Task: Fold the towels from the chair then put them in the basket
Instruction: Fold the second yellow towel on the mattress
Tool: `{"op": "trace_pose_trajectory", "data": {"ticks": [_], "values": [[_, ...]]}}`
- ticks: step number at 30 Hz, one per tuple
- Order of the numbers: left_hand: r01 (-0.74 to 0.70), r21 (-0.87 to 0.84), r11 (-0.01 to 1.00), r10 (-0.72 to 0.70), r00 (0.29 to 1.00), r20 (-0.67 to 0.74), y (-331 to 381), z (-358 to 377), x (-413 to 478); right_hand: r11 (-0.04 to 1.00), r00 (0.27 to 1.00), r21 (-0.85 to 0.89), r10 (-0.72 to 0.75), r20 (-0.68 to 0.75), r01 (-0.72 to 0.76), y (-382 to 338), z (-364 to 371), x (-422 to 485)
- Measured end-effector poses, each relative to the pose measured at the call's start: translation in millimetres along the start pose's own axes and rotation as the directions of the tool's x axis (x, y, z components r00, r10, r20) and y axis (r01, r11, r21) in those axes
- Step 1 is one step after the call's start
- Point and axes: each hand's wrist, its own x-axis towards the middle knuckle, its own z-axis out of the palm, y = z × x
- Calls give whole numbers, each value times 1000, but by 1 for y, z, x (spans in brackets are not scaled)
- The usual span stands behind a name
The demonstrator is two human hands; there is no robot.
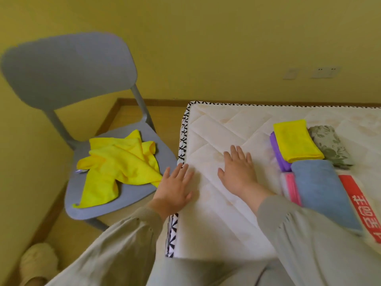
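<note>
**Towel could slip floorward**

Head view: left hand (175, 188), apparently on the mattress (216, 124) edge, and right hand (237, 170), on top, lie flat, fingers straight and apart, holding nothing. The crumpled yellow towel (119, 164) lies on the chair (68, 65); tugging one corner could drag it off the seat.

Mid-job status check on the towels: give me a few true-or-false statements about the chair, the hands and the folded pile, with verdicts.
1. Unfolded yellow towels lie on the chair seat. True.
2. The left hand grips a towel. False: it lies flat with straight fingers at the mattress edge and holds nothing.
3. The right hand rests open on the mattress. True.
4. The folded yellow towel lies under the purple towel. False: it lies on top of it.
</note>
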Motion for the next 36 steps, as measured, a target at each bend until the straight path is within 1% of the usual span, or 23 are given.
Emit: {"op": "trace_pose_trajectory", "data": {"ticks": [2, 5, 8, 10, 13, 14, 16, 20, 24, 27, 30, 32, 34, 36], "values": [[65, -10, 998, -65, 998, -13, -21, 0, -21, 998, 999, 33, -48, -16, 49, -33, 2, 1], [143, -2, 990, -143, 990, 10, -50, 4, -46, 991, 994, 82, -109, -10, 109, -78, 7, -1], [272, 2, 962, -272, 962, 30, -80, 10, -67, 979, 987, 127, -163, 11, 160, -116, 14, 0], [372, -50, 927, -369, 928, 53, -97, 17, -76, 972, 981, 145, -190, 37, 182, -135, 21, 2], [480, -195, 855, -471, 877, 93, -117, 26, -81, 965, 964, 122, -246, 104, 233, -156, 34, 6], [486, -225, 844, -478, 873, 94, -121, 30, -80, 962, 958, 110, -262, 121, 249, -161, 38, 8], [462, -236, 855, -456, 886, 85, -126, 34, -75, 961, 953, 83, -273, 134, 263, -170, 45, 10], [411, -244, 879, -411, 910, 52, -124, 43, -59, 967, 964, 7, -254, 82, 255, -182, 59, 16], [369, -247, 896, -377, 926, 15, -116, 44, -40, 974, 971, 31, -226, 77, 224, -182, 62, 25], [349, -225, 910, -364, 931, -27, -112, 39, -33, 965, 967, 68, -255, 22, 253, -183, 56, 29], [364, -213, 907, -394, 911, -124, -115, 30, -32, 958, 964, 119, -255, -72, 262, -187, 45, 31], [407, -219, 887, -439, 889, -127, -117, 22, -33, 957, 959, 135, -233, -158, 255, -189, 36, 31], [457, -272, 847, -502, 855, -128, -119, 11, -35, 950, 947, 163, -227, -230, 267, -189, 23, 28], [468, -382, 797, -559, 811, -172, -118, -1, -37, 941, 936, 192, -223, -273, 280, -190, 8, 23]]}}
